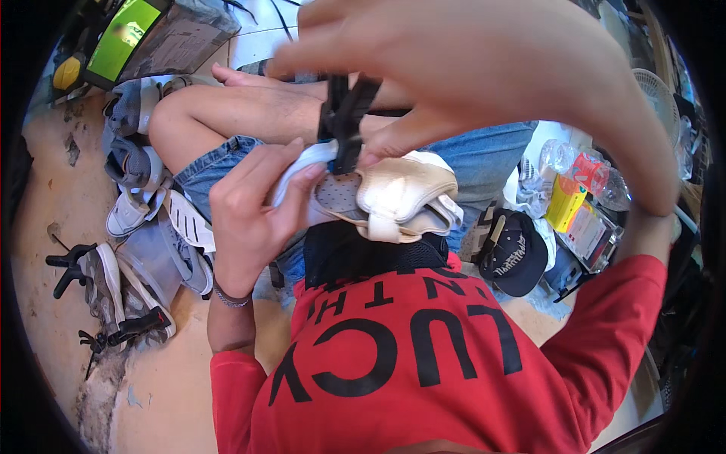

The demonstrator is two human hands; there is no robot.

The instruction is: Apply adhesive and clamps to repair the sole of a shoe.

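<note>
My left hand [249,212] is closed on the pale front edge [300,181] of a cream strapped sandal [408,193] over my lap. A black spring clamp [349,121] sits at that edge, above the dotted grey insole. My right hand [408,76] arches over the clamp, its thumb beside it; the fingertips at upper left are blurred, and I cannot make out whether they grip the clamp.
Grey and white shoes [136,166] lie at left, alongside camouflage shoes [102,284] with black clamps [64,265]. At right are plastic bottles [586,170], a yellow box [563,200], a black cap [514,253] and a fan [654,94]. A screen [121,38] stands upper left.
</note>
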